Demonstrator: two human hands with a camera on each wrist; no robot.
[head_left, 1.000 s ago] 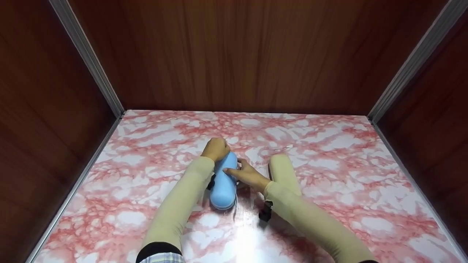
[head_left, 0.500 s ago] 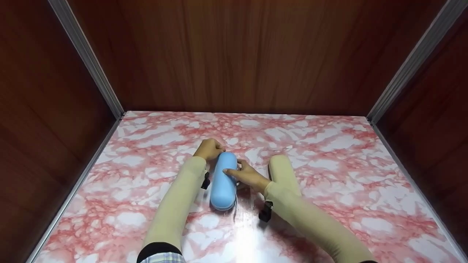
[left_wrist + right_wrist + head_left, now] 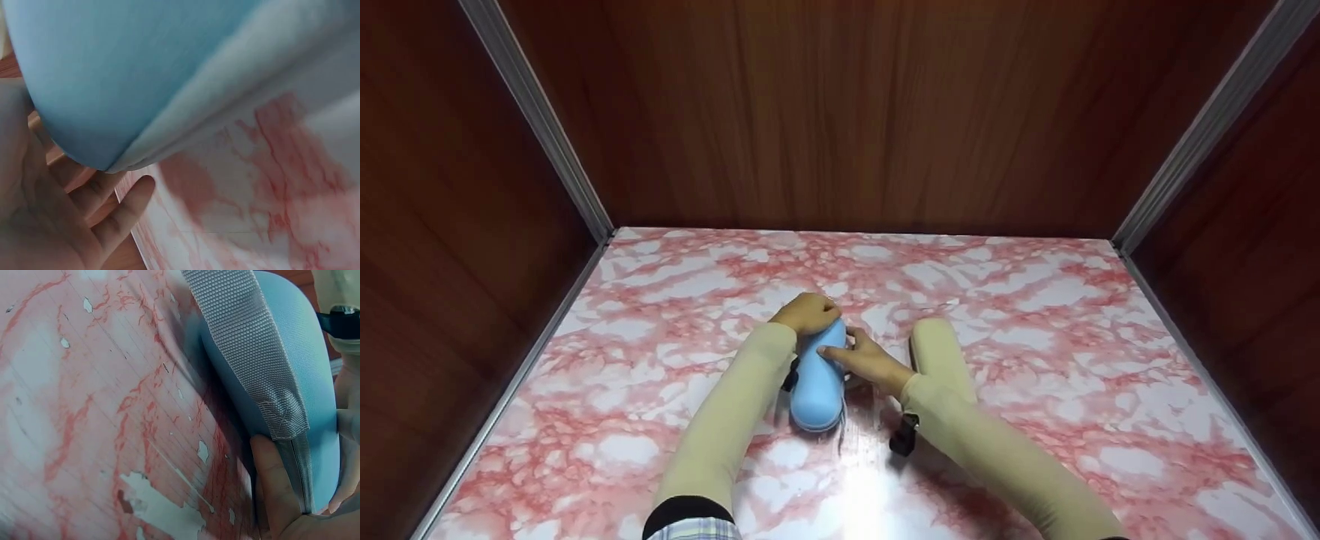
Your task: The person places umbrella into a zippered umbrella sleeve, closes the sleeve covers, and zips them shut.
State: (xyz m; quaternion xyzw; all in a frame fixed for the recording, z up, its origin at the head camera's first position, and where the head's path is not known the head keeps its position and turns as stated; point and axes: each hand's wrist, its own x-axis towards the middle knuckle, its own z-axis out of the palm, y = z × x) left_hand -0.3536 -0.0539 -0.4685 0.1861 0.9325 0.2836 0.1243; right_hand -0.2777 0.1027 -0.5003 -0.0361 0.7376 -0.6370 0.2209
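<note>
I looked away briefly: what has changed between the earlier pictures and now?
The left hand, just left of the blue case's far end half a second ago, has moved right, back over that end; whether it grips anything is hidden. The right hand still holds the case's side; the case and the beige object stayed put.

Wood-grain panels (image 3: pixel 840 112), metal corner posts (image 3: pixel 540 121) and a marbled tabletop (image 3: pixel 1035 330) mark a booth-like workspace.
</note>
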